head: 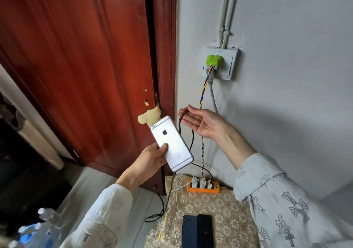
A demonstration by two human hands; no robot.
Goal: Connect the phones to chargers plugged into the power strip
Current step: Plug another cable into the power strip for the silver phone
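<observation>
Here the left hand (150, 159) has its grip round the lower half of the silver phone (172, 142), long axis tilted up-left, while the black cable (180, 122) drapes over the flat right hand (202, 122) just right of it.

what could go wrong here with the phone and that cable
The silver phone sits in the left hand by its lower edge only, so that light grip may let it slip. The black braided cable just drapes over the open right hand and could slide off. Pulling it might tug its white charger from the orange power strip.
</observation>
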